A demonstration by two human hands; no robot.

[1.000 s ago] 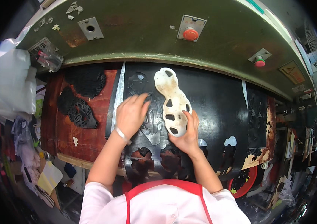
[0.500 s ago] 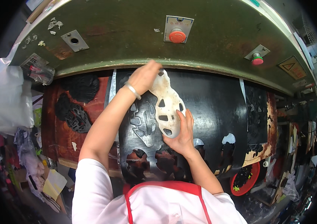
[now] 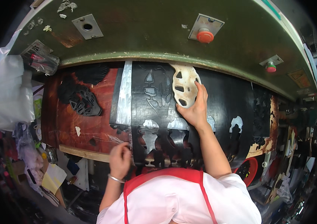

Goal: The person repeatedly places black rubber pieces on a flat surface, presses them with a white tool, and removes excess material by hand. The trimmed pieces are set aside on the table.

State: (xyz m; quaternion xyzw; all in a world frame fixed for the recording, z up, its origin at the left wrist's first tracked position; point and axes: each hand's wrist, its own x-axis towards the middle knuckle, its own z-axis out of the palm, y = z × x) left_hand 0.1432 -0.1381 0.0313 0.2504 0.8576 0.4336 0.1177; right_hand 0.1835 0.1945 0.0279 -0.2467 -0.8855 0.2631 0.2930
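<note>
A dirty white, sole-shaped cutting die point(image 3: 184, 83) with several holes lies on a black rubber sheet point(image 3: 223, 100); its far end goes under the green beam. My right hand point(image 3: 195, 108) grips the die's near end, thumb on its left side and fingers on its right. To the left of the die, a cut outline point(image 3: 156, 89) of the same kind shows in the sheet. My left hand point(image 3: 120, 160) is low by the table's front edge, next to the sheet's near left corner. Its fingers are curled and slightly blurred, and what they may hold is hidden.
The green machine beam point(image 3: 147, 33) spans the far side, with a red button point(image 3: 204, 36) and a green-and-red button point(image 3: 270, 67). Black cut-out pieces point(image 3: 85, 102) lie on the red-brown board point(image 3: 65, 130) at left. A red basin point(image 3: 250, 170) stands below at right.
My left hand has left the die's far end and come down to the table's front edge. My right hand keeps its grip on the die. The view has shifted.
</note>
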